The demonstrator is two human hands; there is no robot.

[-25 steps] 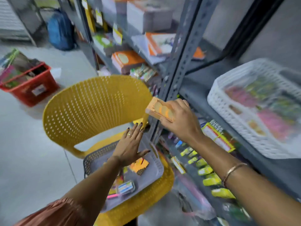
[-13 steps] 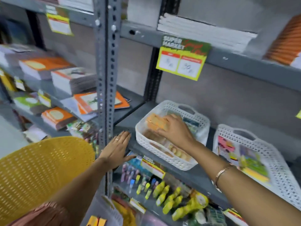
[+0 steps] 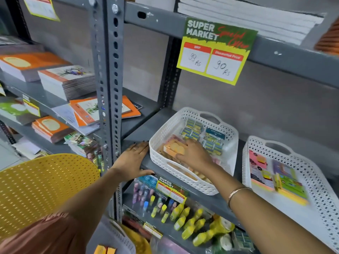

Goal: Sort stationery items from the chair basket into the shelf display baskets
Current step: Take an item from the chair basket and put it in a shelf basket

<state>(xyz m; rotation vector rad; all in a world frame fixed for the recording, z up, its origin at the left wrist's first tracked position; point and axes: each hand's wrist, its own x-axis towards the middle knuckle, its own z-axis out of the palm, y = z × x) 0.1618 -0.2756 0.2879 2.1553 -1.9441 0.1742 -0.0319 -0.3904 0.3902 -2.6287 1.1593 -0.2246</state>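
Observation:
My right hand (image 3: 195,155) is inside the left white shelf basket (image 3: 159,143), holding a small orange box (image 3: 173,149) low over similar orange packs. Blue and yellow packs fill the back of that basket. My left hand (image 3: 132,160) lies flat and open on the front edge of the grey shelf (image 3: 139,131), just left of the basket. A second white basket (image 3: 315,180) to the right holds pink, green and yellow pads. The grey chair basket (image 3: 117,239) peeks in at the bottom, with orange packs (image 3: 105,250) in it.
A perforated grey upright (image 3: 108,88) stands left of my hands. A yellow chair back (image 3: 42,187) is at lower left. Notebook stacks (image 3: 66,81) fill the left shelves. Yellow bottles and markers (image 3: 185,217) crowd the shelf below. A price sign (image 3: 214,52) hangs above.
The view has moved in closer to the shelf. My right hand has lowered the orange box deeper into the left white basket. My left hand has slid onto the shelf edge.

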